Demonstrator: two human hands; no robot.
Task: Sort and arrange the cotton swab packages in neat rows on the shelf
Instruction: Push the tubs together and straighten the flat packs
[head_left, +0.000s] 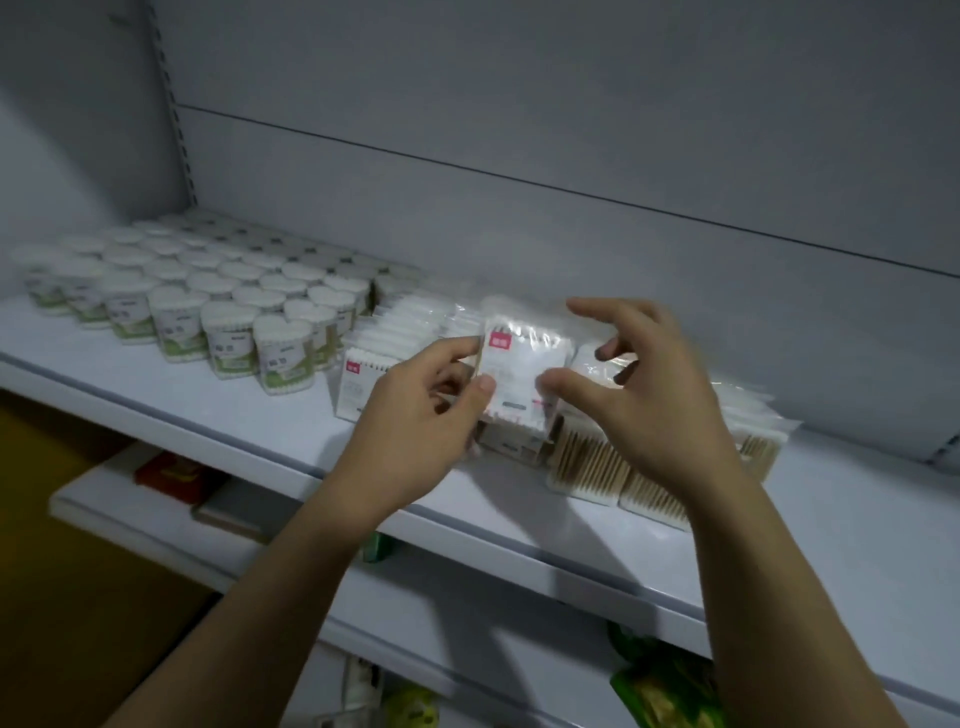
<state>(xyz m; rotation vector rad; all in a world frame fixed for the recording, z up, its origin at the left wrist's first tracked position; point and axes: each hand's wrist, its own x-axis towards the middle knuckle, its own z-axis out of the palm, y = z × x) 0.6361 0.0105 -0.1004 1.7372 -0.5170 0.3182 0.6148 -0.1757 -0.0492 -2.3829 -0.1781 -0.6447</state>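
My left hand pinches the left edge of a flat clear cotton swab bag with a red label, held upright above the white shelf. My right hand hovers at the bag's right side, fingers spread and loosely curved, the thumb near the bag; whether it touches is unclear. Behind the bag stands a row of similar flat bags. Below my right hand lie bags of wooden-stick swabs.
Several heart-shaped tubs of swabs with green labels fill the shelf's left part in rows. More swab bags lean at the right. Lower shelves hold a red box and green packets. A grey back panel rises behind.
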